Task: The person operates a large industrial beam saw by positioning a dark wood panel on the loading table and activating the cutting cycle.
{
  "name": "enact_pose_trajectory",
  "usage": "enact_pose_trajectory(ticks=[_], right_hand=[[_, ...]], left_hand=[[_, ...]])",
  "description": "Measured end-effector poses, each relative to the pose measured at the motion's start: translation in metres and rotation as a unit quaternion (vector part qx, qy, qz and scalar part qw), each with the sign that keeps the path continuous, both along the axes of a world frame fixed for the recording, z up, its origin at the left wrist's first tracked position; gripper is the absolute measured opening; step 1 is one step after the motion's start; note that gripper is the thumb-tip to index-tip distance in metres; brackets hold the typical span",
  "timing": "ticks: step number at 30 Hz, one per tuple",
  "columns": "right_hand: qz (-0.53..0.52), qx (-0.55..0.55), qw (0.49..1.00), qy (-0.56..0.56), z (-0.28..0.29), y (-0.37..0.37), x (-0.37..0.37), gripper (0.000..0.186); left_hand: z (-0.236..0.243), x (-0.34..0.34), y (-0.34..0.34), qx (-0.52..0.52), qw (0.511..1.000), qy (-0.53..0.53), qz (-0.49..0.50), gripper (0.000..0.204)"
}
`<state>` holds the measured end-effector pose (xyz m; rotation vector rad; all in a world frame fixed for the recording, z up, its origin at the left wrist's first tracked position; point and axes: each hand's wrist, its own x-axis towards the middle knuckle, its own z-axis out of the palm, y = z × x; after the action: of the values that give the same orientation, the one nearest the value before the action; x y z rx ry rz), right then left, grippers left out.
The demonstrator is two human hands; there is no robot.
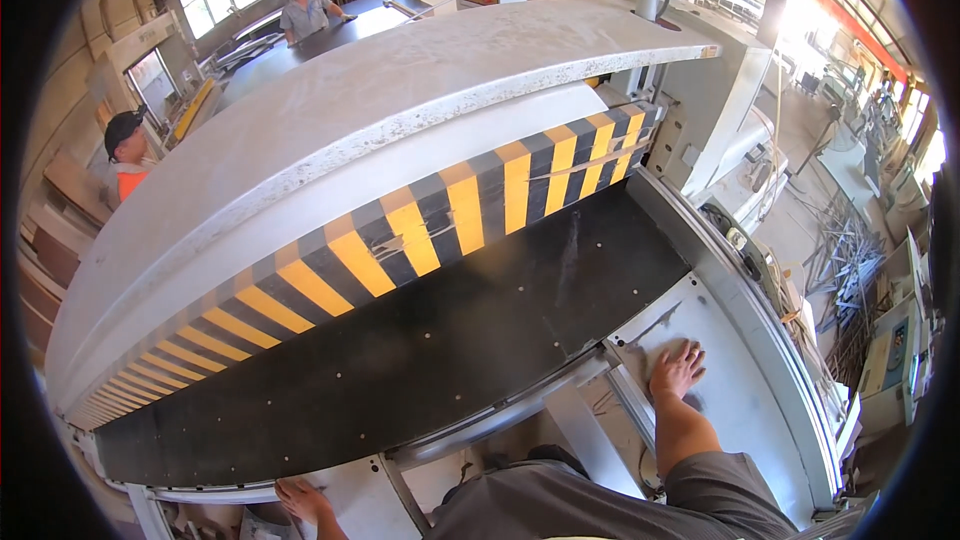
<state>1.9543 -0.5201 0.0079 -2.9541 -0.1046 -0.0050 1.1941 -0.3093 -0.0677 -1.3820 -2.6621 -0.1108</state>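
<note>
Grey shirt fabric (pixel 560 508), nearest the viewpoint, marks my position at the front of a machine (pixel 400 80) with a black, pale-dotted bed (pixel 400 365). My right grip (pixel 678 372) rests spread wide, holding nothing, on the right light-grey desk (pixel 745 370), beside a dark smear (pixel 701 403); my left grip (pixel 300 498), fingers extended and apparently empty, lies at the edge of the left light-grey desk (pixel 360 502). Both desks adjoin the bed's near side, with an open metal frame (pixel 595 440) between them. Principal hazard, in my judgement: crushing beneath the black-and-yellow striped beam (pixel 465 208), should it descend while either grip is reaching across the bed; both now lie clear of it. Secondary hazards: a palm sliding if the smear is slick, or loose sleeve (pixel 735 492) cloth snagging on the frame if I lean in. Two co-workers (pixel 307 14) stand beyond the pale hood (pixel 290 140), one in an orange top (pixel 130 183); a start given from that side, unaware of my reach, would be a further cause.
</note>
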Motion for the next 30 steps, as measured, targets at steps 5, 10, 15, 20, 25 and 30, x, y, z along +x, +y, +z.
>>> enact_pose_trajectory(ticks=[5, 10, 15, 20, 25, 30], right_hand=[[0.000, -0.003, 1.000, -0.011, -0.010, -0.003, 0.004, 0.065], [-0.001, -0.002, 1.000, -0.010, -0.014, -0.004, 0.006, 0.065], [0.003, -0.004, 1.000, -0.008, -0.014, -0.004, 0.006, 0.065], [-0.001, -0.007, 1.000, -0.002, -0.009, -0.006, 0.005, 0.065], [0.004, -0.005, 1.000, 0.000, -0.010, -0.004, 0.004, 0.066], [-0.001, -0.019, 1.000, -0.019, -0.030, -0.009, 0.013, 0.065]], left_hand=[[-0.001, 0.000, 0.003, -0.002, 1.000, -0.013, -0.005, 0.063], [-0.007, -0.004, 0.004, 0.006, 1.000, 0.000, -0.009, 0.063], [-0.010, -0.011, 0.003, 0.001, 1.000, 0.014, -0.006, 0.062], [-0.005, -0.003, 0.002, 0.005, 1.000, 0.003, -0.010, 0.061], [-0.002, -0.002, 0.001, 0.004, 1.000, 0.004, -0.003, 0.060], [-0.015, -0.011, 0.005, 0.020, 1.000, 0.000, -0.010, 0.060]])
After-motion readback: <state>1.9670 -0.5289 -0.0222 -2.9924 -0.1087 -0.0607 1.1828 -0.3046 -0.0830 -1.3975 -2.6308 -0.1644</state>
